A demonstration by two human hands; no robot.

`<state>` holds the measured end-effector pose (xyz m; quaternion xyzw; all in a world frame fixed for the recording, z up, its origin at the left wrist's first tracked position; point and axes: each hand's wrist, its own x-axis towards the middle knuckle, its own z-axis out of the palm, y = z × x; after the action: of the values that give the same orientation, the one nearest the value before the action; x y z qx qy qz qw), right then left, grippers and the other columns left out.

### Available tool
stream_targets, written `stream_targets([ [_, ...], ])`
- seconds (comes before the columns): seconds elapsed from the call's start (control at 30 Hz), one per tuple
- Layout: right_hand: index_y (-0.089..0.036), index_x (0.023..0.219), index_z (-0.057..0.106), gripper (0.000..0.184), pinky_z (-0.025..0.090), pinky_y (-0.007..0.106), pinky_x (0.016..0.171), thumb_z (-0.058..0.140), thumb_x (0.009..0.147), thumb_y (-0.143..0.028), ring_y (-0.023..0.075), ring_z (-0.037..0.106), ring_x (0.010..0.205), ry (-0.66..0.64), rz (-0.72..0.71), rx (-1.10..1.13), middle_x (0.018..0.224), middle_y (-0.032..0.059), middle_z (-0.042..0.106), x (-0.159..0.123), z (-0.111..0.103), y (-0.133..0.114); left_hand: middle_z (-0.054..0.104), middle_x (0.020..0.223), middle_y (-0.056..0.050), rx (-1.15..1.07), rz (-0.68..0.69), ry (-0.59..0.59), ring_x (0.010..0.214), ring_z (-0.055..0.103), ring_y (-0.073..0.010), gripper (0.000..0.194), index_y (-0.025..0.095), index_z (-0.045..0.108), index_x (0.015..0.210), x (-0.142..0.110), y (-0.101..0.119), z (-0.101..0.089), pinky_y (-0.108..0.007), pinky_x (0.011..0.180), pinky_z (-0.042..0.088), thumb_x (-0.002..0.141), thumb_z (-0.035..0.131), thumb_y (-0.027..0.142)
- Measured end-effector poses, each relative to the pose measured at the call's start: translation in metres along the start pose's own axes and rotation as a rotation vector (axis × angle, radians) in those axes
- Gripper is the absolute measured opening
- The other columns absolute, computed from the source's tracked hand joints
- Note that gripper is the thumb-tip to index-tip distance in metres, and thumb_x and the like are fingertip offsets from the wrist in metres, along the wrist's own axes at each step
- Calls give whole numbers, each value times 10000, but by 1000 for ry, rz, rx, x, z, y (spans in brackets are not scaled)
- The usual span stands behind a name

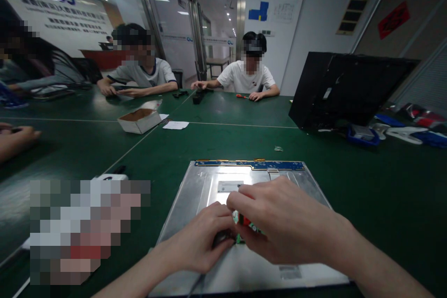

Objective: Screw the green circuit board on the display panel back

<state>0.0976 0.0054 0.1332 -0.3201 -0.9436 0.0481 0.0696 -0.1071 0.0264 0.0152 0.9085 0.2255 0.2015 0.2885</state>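
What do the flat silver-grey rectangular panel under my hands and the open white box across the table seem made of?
Flat silver-grey rectangular panel: probably sheet metal, satin finish, given its bright, streaky reflections. Open white box: likely cardboard, matte outside, with a brown interior; coated board remains possible.

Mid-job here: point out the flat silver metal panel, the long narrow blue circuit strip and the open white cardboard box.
Flat silver metal panel (203, 191): head view, bare upper-left surface.
Long narrow blue circuit strip (240, 164): head view, middle of its face.
Open white cardboard box (145, 125): head view, near wall.
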Motion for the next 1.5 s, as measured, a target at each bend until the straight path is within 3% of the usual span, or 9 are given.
stream_targets([
  [0.33, -225, 941, 501, 109, 179, 284, 494, 430, 953, -307, 127, 504, 582, -14, -11, -33, 755, -11, 643, -1, 3, 2, 622, 964, -34, 29, 7, 27, 885, 571, -225, 153, 200, 569, 902, 1, 1, 1, -343, 775, 454, 785, 538, 107],
  [0.53, -209, 968, 468, 125, 241, 266, 492, 505, 853, -245, 127, 513, 613, -11, -29, 47, 840, 2, 635, -3, 0, 0, 620, 970, -50, -13, -17, -2, 900, 579, -230, 131, 185, 567, 884, -1, -1, 1, -346, 788, 458, 788, 529, 105],
  [0.7, -219, 950, 494, 129, 223, 279, 502, 483, 923, -345, 139, 543, 616, -43, -1, 24, 776, 1, 648, -1, -1, 2, 617, 940, -54, 0, -24, 9, 863, 571, -229, 122, 187, 580, 917, 0, 1, 1, -344, 757, 459, 823, 510, 155],
  [0.93, -208, 919, 464, 69, 224, 267, 482, 481, 866, -249, 117, 485, 577, -14, -18, 24, 797, -7, 622, -1, 0, 1, 615, 965, -51, 14, -23, 7, 883, 559, -230, 156, 195, 574, 899, 1, 0, 0, -348, 794, 453, 766, 536, 122],
  [1.13, -215, 935, 490, 185, 214, 275, 479, 505, 911, -398, 134, 521, 596, -31, -13, 3, 799, 0, 635, -1, -2, 1, 618, 952, -51, -4, -20, -2, 867, 560, -223, 150, 197, 584, 941, -1, -1, 2, -331, 762, 450, 821, 508, 149],
  [1.3, -205, 908, 482, 65, 220, 273, 470, 452, 916, -262, 125, 509, 586, -2, -12, 15, 797, -3, 629, 0, -1, 2, 618, 943, -47, 32, -23, -1, 864, 554, -222, 146, 200, 583, 899, 0, 0, 0, -331, 761, 449, 779, 541, 128],
  [1.5, -205, 920, 477, 80, 235, 269, 476, 495, 873, -267, 132, 520, 605, -11, -4, 40, 818, 2, 631, -1, -1, 0, 624, 974, -62, 37, -25, -10, 877, 561, -234, 186, 194, 583, 943, 0, -1, 2, -350, 783, 448, 770, 544, 136],
])
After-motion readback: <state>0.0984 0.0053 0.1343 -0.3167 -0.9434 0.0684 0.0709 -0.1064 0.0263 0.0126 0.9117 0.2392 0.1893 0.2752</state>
